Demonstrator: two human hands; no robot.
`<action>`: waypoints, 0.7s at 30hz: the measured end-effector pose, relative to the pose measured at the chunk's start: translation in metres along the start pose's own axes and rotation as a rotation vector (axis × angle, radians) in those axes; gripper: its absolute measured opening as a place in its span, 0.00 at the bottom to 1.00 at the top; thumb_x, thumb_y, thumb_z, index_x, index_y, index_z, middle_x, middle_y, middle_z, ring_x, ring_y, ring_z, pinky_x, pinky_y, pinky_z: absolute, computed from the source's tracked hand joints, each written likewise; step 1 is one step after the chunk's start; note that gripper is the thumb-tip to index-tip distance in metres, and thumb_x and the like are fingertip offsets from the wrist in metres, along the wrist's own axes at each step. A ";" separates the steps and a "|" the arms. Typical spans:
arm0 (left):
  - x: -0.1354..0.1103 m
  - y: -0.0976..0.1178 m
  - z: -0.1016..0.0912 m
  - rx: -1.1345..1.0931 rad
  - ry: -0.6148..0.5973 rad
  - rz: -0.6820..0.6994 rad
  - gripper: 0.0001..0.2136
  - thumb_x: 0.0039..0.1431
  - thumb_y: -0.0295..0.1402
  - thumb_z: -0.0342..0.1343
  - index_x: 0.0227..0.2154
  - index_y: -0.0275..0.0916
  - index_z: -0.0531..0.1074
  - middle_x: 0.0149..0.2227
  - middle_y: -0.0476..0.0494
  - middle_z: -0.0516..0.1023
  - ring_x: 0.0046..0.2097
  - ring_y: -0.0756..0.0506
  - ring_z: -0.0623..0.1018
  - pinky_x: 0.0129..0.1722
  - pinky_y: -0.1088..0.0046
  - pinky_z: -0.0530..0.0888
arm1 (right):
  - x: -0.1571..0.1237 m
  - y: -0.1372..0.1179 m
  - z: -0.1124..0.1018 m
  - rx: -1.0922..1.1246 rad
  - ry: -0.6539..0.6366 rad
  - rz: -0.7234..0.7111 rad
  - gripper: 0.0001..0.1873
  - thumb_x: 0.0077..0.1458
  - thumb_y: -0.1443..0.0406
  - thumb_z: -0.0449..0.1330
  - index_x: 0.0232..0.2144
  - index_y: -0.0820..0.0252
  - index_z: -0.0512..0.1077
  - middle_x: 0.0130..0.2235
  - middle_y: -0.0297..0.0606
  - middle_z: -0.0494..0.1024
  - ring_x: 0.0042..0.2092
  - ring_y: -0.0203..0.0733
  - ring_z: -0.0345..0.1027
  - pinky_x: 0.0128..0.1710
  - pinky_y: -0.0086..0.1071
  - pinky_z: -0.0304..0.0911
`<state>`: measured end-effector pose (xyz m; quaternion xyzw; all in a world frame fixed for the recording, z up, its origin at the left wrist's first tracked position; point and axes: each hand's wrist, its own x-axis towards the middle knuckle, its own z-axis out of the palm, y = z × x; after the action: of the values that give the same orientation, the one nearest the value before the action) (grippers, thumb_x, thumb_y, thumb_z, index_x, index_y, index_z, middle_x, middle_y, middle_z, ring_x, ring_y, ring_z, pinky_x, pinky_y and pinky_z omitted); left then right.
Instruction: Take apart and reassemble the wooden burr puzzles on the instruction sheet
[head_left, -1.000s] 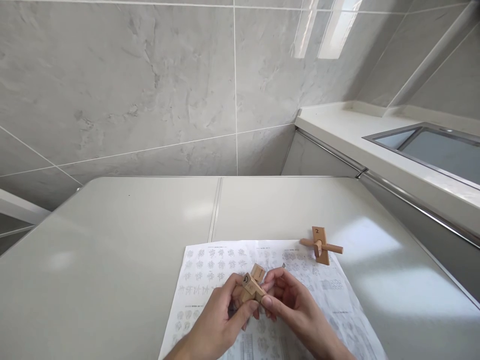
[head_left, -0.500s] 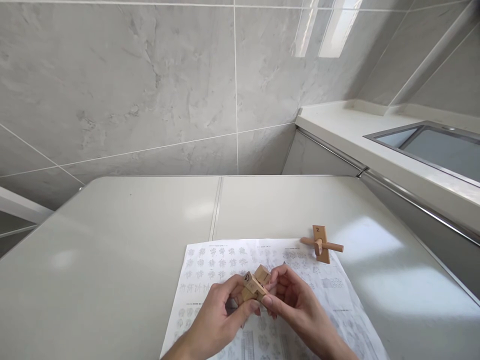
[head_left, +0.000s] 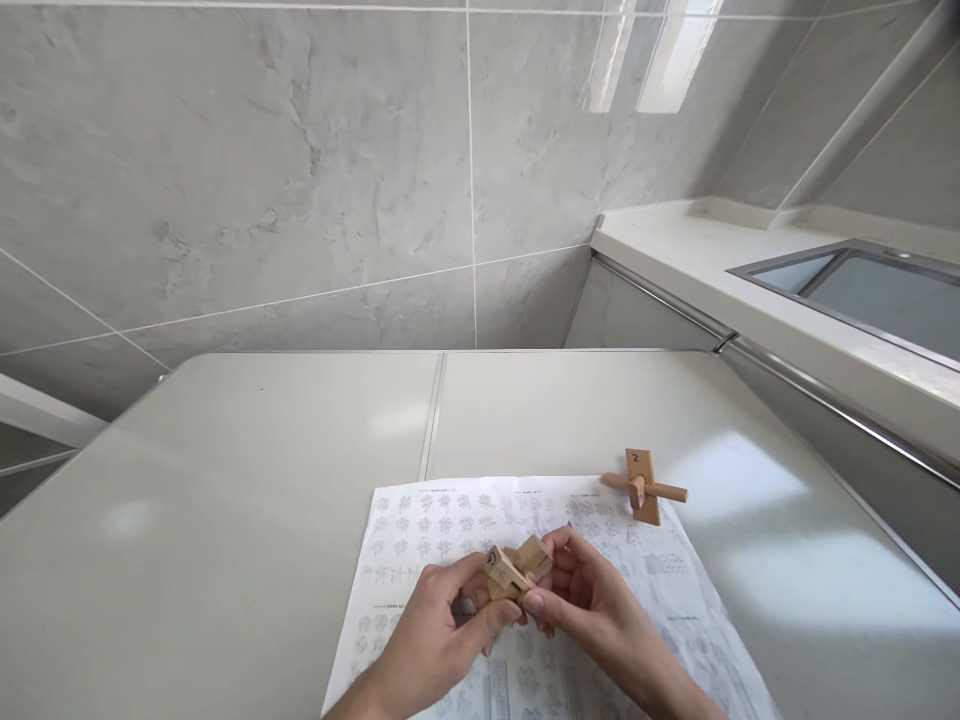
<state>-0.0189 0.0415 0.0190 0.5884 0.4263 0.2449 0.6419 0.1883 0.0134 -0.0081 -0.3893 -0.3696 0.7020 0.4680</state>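
Note:
Between my hands, above the printed sheet [head_left: 409,590], is a set of interlocking wooden puzzle blocks [head_left: 504,572]. One block has a dark mark on its end. My left hand [head_left: 450,620] is closed on the marked block from the left, thumb in front. The fingers of my right hand [head_left: 592,600] grip the right side, where a second block [head_left: 535,556] sits at an angle across the first. My fingers hide the undersides and the joint between the pieces. Farther right, a wooden puzzle piece marked 2 [head_left: 643,505], crossed by a rod, lies at the sheet's upper right corner.
The sheet carries rows of small puzzle diagrams and lies on a pale folding table [head_left: 225,520] with a seam across it. A white counter [head_left: 675,245] with an inset sink [head_left: 885,300] runs along the right. Behind stands a grey tiled wall [head_left: 300,150].
The right-hand block has shifted slightly right and turned, so a wider gap shows between it and the marked block. Both hands stay in nearly the same place.

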 end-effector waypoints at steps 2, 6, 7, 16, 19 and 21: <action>0.000 0.001 0.001 -0.037 0.004 0.003 0.20 0.65 0.52 0.69 0.38 0.38 0.80 0.29 0.46 0.81 0.27 0.48 0.74 0.29 0.74 0.72 | 0.000 -0.001 0.001 0.004 0.002 -0.001 0.23 0.61 0.50 0.76 0.39 0.54 0.68 0.37 0.34 0.79 0.34 0.37 0.71 0.34 0.32 0.68; 0.000 0.001 0.002 -0.068 0.006 0.024 0.20 0.64 0.53 0.69 0.38 0.38 0.82 0.31 0.44 0.83 0.27 0.49 0.73 0.28 0.75 0.72 | -0.001 0.000 0.002 -0.018 0.025 -0.007 0.23 0.60 0.50 0.77 0.38 0.54 0.68 0.36 0.34 0.80 0.35 0.39 0.74 0.35 0.33 0.69; 0.000 0.001 0.003 -0.068 0.005 0.034 0.21 0.64 0.54 0.69 0.39 0.38 0.83 0.31 0.44 0.83 0.27 0.49 0.73 0.28 0.75 0.71 | -0.001 0.000 0.002 -0.024 0.030 -0.011 0.23 0.60 0.50 0.77 0.38 0.54 0.68 0.36 0.34 0.80 0.35 0.39 0.75 0.35 0.33 0.69; 0.002 -0.007 0.002 -0.037 0.011 0.024 0.26 0.65 0.60 0.64 0.38 0.37 0.86 0.29 0.43 0.81 0.29 0.48 0.71 0.29 0.74 0.66 | -0.002 0.000 0.003 -0.073 0.041 -0.002 0.22 0.59 0.50 0.77 0.38 0.54 0.71 0.35 0.33 0.80 0.34 0.38 0.74 0.36 0.34 0.72; 0.003 -0.006 0.002 -0.049 0.015 0.025 0.22 0.67 0.56 0.66 0.38 0.38 0.86 0.28 0.46 0.78 0.28 0.49 0.71 0.30 0.74 0.67 | -0.002 0.001 0.003 -0.058 0.045 -0.009 0.22 0.58 0.52 0.78 0.38 0.54 0.71 0.35 0.32 0.80 0.34 0.38 0.74 0.36 0.33 0.71; 0.003 -0.005 0.002 -0.060 0.015 0.027 0.21 0.67 0.54 0.66 0.36 0.38 0.85 0.28 0.47 0.76 0.28 0.49 0.70 0.30 0.74 0.67 | -0.002 0.003 0.004 -0.044 0.047 -0.015 0.23 0.57 0.53 0.79 0.38 0.54 0.70 0.35 0.32 0.80 0.34 0.38 0.74 0.35 0.33 0.71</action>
<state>-0.0164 0.0420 0.0132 0.5728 0.4157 0.2705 0.6526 0.1845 0.0098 -0.0088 -0.4132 -0.3768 0.6808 0.4730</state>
